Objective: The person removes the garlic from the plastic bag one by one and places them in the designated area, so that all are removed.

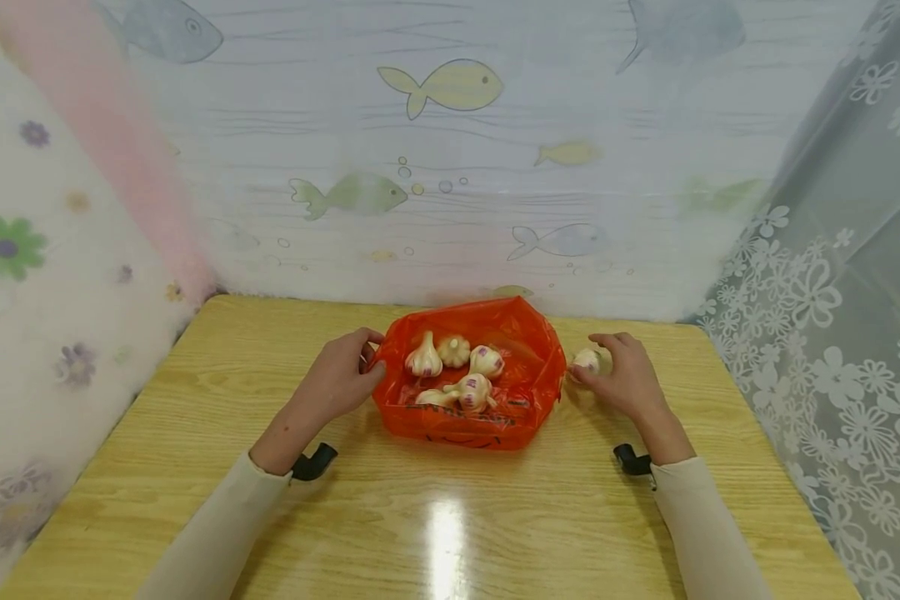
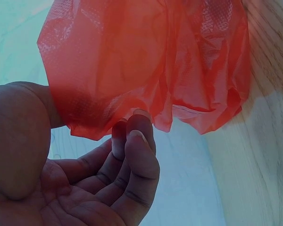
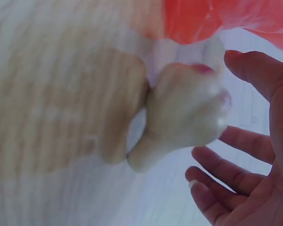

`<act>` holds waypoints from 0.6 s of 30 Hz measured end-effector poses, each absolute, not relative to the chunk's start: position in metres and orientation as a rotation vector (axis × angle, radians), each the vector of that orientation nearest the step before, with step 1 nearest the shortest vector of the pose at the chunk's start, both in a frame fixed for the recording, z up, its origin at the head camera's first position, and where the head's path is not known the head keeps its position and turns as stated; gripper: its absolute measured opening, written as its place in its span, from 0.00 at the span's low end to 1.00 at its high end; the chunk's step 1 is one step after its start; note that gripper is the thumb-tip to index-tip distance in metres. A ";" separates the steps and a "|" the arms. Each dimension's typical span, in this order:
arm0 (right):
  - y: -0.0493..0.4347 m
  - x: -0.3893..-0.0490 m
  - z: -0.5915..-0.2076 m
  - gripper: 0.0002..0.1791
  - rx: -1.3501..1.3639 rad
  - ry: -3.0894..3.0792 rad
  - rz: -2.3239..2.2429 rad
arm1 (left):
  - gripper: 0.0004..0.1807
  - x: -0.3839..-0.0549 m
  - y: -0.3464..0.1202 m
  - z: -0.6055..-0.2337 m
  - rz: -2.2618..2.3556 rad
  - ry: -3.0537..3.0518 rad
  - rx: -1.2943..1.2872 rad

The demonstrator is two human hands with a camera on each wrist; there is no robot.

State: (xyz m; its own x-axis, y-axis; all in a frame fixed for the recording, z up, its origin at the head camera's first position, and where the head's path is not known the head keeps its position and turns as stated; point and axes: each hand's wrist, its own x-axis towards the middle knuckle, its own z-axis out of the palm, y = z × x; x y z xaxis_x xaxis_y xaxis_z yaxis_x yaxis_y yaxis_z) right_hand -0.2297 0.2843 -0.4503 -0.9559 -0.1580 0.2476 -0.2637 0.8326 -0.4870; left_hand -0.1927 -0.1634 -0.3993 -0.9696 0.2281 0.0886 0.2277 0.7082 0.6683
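A red plastic bag [image 1: 521,358] lies on the table with its mouth spread wide. Several garlic bulbs [image 1: 486,362], white with purplish marks, are inside. My left hand [image 1: 339,375] pinches the bag's left edge; the left wrist view shows curled fingertips at the crumpled red plastic [image 2: 118,56], the thumb tip hidden behind it. Just right of the bag, one more garlic bulb [image 1: 587,360] rests on the table. Around it my right hand [image 1: 624,377] is held with thumb and fingers apart. In the right wrist view this bulb [image 3: 184,108] sits in front of the loosely bent fingers.
The wooden table [image 1: 195,417] carries the bag and the lone bulb. Behind it hangs a fish-print curtain [image 1: 450,233]; at the right side stands a sheer white-flowered curtain [image 1: 832,358]. A black strap piece [image 1: 315,462] sticks out at each wrist.
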 end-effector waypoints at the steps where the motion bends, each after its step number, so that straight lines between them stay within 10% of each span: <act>1: 0.284 -0.229 -0.449 0.35 0.332 -2.812 0.786 | 0.21 -0.193 -0.163 -0.399 1.137 2.903 0.388; 18: 0.278 -0.223 -0.429 0.30 0.424 -2.647 0.776 | 0.21 -0.194 -0.163 -0.400 1.133 2.913 0.385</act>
